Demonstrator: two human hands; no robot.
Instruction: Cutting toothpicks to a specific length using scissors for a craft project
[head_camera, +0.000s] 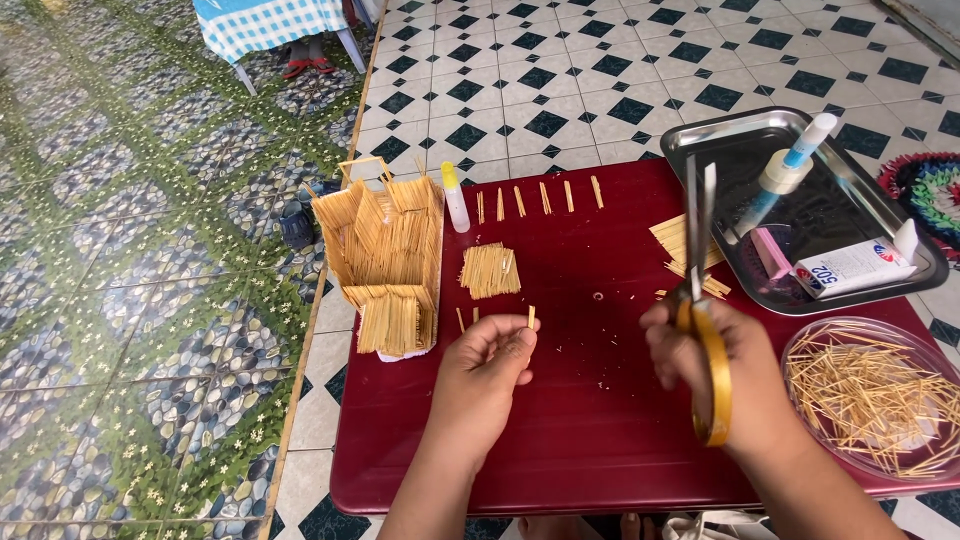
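My left hand (487, 372) pinches a short piece of wooden stick (531, 317) upright between thumb and fingers, over the dark red table (590, 440). My right hand (730, 375) grips yellow-handled scissors (700, 290), blades pointing away and slightly apart. A small house made of wooden sticks (385, 262) stands at the table's left edge. A flat glued panel of sticks (490, 270) lies in front of it. Several short cut sticks (540, 198) lie in a row at the far side.
A metal tray (700, 140) at the far right holds a glue bottle (785, 175), a small white box (855, 268) and a pink item. A clear round dish of toothpicks (868, 395) sits near right. A small glue tube (455, 198) stands beside the house. Tiled floor surrounds the table.
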